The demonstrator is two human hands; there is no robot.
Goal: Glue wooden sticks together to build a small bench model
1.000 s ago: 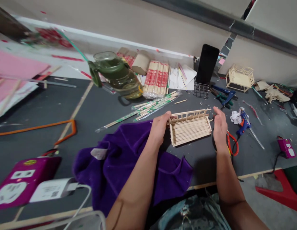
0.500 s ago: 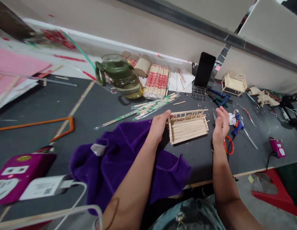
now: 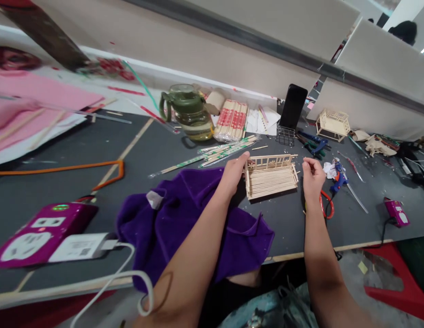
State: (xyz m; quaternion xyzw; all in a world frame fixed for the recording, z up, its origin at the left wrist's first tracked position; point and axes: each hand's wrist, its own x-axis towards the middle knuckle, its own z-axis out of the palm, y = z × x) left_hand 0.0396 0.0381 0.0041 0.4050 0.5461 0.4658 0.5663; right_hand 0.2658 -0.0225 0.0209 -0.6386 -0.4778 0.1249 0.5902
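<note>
A small model bench of thin wooden sticks (image 3: 271, 182), with a slatted base and a railing along its back, rests on the dark table. My left hand (image 3: 233, 174) grips its left end, thumb by the railing corner. My right hand (image 3: 313, 176) hovers just off its right end, fingers curled in a pinch; whatever may be between them is too small to make out. Under my left forearm lies a purple cloth (image 3: 184, 209). Beside my right wrist are orange-handled scissors (image 3: 328, 205) and a blue glue gun (image 3: 340, 179).
Behind the model lie wrapped chopsticks (image 3: 225, 152), a chopstick bundle (image 3: 232, 119) and a glass jug (image 3: 191, 116). A phone (image 3: 293, 107) stands on a wire holder. Pliers (image 3: 314, 143) and another stick model (image 3: 333, 123) sit back right. A magenta power strip (image 3: 44, 230) is at left.
My right hand's raised fingers have curled inward into a pinch. My left hand stays on the model, which appears slightly turned. The camera view has shifted a little.
</note>
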